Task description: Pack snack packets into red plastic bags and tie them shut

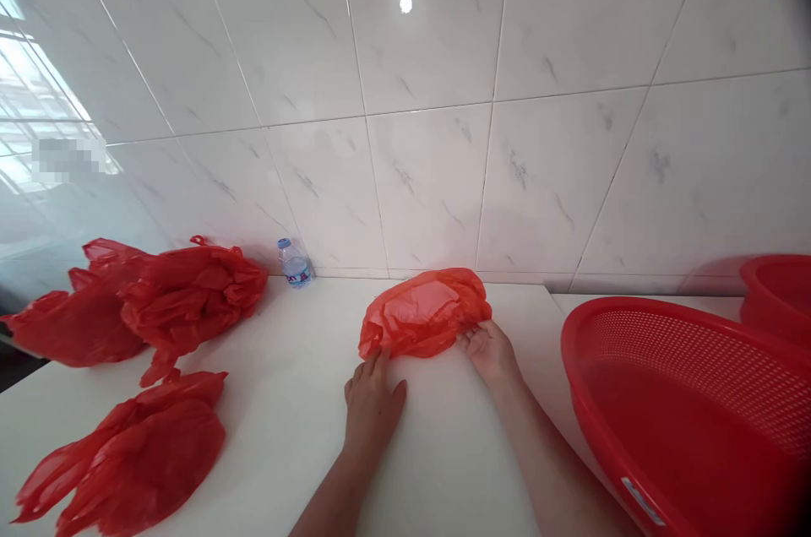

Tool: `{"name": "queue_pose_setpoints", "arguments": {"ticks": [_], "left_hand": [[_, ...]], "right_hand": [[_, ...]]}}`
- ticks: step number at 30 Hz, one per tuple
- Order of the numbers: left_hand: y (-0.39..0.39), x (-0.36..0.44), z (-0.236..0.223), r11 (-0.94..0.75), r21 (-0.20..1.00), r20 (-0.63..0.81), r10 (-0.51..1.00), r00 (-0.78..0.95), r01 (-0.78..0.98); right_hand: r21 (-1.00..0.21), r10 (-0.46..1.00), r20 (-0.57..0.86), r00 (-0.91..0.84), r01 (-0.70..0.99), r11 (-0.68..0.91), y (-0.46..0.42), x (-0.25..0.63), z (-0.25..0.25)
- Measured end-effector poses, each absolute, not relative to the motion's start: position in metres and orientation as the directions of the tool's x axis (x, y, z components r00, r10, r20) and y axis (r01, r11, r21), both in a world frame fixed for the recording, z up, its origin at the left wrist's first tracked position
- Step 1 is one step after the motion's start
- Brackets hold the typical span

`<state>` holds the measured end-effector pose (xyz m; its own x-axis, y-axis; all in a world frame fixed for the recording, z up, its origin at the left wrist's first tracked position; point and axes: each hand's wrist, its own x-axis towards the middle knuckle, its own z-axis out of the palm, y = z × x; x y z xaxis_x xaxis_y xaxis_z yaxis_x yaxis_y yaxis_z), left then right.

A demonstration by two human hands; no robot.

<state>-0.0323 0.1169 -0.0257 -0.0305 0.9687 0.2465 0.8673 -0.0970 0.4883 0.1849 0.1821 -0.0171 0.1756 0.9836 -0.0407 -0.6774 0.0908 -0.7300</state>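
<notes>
A thin red plastic bag (421, 313), crumpled and slightly puffed, lies on the white tabletop (304, 410) near the tiled wall. My left hand (373, 406) is at the bag's lower left corner, palm down, fingers stretched out and thumb apart; its fingertips touch the plastic. At the lower right edge, my right hand (491, 351) is turned partly palm up. Its fingers are curled, and the edge of the bag runs between thumb and fingers. What is inside the bag, if anything, does not show.
Filled red plastic bags (190, 292) sit at the back left, with another red bag (152, 461) in front. A small water bottle (296, 265) stands by the wall. On the right are a large red perforated basket (589, 385) and a second red container (770, 288).
</notes>
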Motion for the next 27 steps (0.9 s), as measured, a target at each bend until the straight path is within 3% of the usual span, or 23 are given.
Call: {"name": "queue_pose_setpoints", "arguments": {"ticks": [4,8,13,16,19,24,27], "left_hand": [[0.120,-0.038,-0.028,-0.082,0.500,0.271,0.960,-0.066,0.862],[0.117,-0.035,-0.026,-0.190,0.545,0.385,0.922,-0.042,0.817],[0.108,-0.030,-0.010,-0.299,0.688,0.524,0.835,-0.169,0.661],[0.111,-0.030,-0.007,-0.225,0.789,0.466,0.826,-0.318,0.572],[0.119,-0.033,-0.010,-0.102,0.894,0.313,0.839,-0.445,0.436],[0.125,-0.036,-0.013,-0.008,0.967,0.151,0.826,-0.543,0.255],[0.124,-0.039,-0.011,-0.026,0.983,0.123,0.826,-0.550,0.180]], "right_hand": [[-0.637,0.976,-0.066,0.208,-0.761,0.120,0.185,0.199,-0.021],[-0.597,0.983,-0.039,0.177,-0.793,0.119,0.182,0.201,-0.017],[-0.646,0.996,0.030,0.083,-0.759,0.083,0.175,0.193,-0.010],[-0.754,0.999,0.004,0.051,-0.656,0.036,0.175,0.189,-0.013],[-0.812,0.999,0.017,0.030,-0.583,0.031,0.176,0.186,-0.016],[-0.813,1.000,0.012,0.008,-0.581,0.014,0.176,0.188,-0.015],[-0.751,0.999,-0.038,0.018,-0.660,-0.017,0.177,0.189,-0.016]]}}
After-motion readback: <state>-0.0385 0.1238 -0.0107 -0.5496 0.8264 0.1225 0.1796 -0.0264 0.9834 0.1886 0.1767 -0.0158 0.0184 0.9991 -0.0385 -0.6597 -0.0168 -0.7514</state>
